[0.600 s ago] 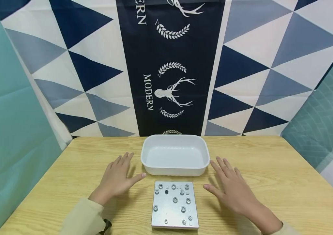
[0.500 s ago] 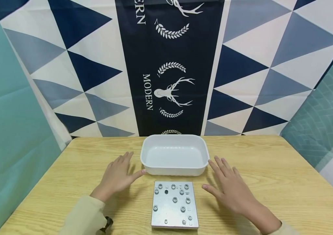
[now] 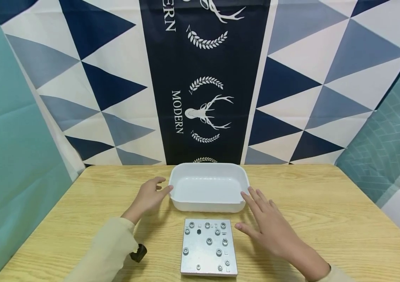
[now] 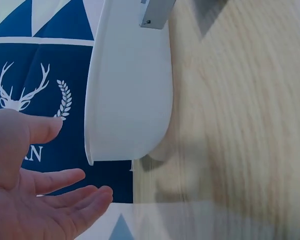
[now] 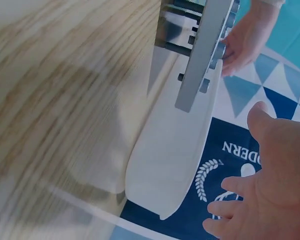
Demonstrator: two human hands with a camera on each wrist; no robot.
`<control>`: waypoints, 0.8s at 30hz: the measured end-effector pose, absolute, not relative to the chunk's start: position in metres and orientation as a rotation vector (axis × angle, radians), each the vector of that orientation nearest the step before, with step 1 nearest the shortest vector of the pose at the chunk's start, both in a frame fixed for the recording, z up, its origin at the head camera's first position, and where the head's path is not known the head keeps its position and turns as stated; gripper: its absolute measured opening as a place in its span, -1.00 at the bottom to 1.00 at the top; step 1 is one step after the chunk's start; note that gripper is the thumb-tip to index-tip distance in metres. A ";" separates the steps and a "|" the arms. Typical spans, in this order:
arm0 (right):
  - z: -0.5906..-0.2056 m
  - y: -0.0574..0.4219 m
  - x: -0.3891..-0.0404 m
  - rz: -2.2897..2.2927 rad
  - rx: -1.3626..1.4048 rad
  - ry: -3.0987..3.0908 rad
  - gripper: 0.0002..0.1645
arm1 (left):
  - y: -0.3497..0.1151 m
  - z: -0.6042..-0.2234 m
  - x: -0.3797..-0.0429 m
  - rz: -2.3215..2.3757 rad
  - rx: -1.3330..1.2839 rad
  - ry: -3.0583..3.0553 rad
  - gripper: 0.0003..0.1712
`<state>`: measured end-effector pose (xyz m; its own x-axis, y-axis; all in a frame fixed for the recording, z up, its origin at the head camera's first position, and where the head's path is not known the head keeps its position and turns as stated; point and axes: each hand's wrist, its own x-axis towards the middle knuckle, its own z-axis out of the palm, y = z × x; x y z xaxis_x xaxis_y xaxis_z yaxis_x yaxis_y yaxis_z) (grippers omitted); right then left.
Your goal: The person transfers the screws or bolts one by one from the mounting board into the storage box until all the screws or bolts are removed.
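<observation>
A white plastic basin (image 3: pixel 208 190) with a raised rim stands towards the back of the table. My left hand (image 3: pixel 149 197) is at its left end, thumb and fingertips close by the rim in the head view. The left wrist view has that hand (image 4: pixel 45 192) with fingers loosely bent and nothing in them, a gap between it and the basin wall (image 4: pixel 130 90). Fingers spread, my right hand (image 3: pixel 270 227) hovers by the basin's right front corner, also holding nothing. In front of the basin lies a silver metal plate (image 3: pixel 201 256) studded with several socket-head bolts; shanks protrude beneath it in the right wrist view.
The wood-grain table (image 3: pixel 312 203) extends to both sides of the basin. A patterned cloth (image 3: pixel 217 145) with triangles and deer heads hangs behind its back edge. Teal cloth (image 3: pixel 16 156) closes off the left side.
My left hand has moved forward and right to the basin's left end, its fingers bending more. My right hand has shifted slightly left, nearer the basin's right corner.
</observation>
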<state>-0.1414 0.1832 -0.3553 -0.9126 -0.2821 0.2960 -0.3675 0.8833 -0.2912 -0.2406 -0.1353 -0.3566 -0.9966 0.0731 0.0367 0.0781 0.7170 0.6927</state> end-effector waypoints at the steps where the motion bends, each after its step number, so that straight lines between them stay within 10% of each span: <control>1: -0.355 0.182 -0.141 0.507 0.501 -2.806 -0.07 | -0.135 -0.357 -0.242 -1.188 -0.114 -2.892 -0.40; 24: -0.348 0.179 -0.147 0.591 0.687 -2.730 -0.11 | -0.124 -0.359 -0.253 -1.468 0.100 -2.770 -0.68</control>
<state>-0.1465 0.1788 -0.3483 -0.8529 -0.3917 0.3453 -0.4994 0.8049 -0.3206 -0.2526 -0.1244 -0.3590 -0.9980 -0.0584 -0.0257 -0.0540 0.5598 0.8269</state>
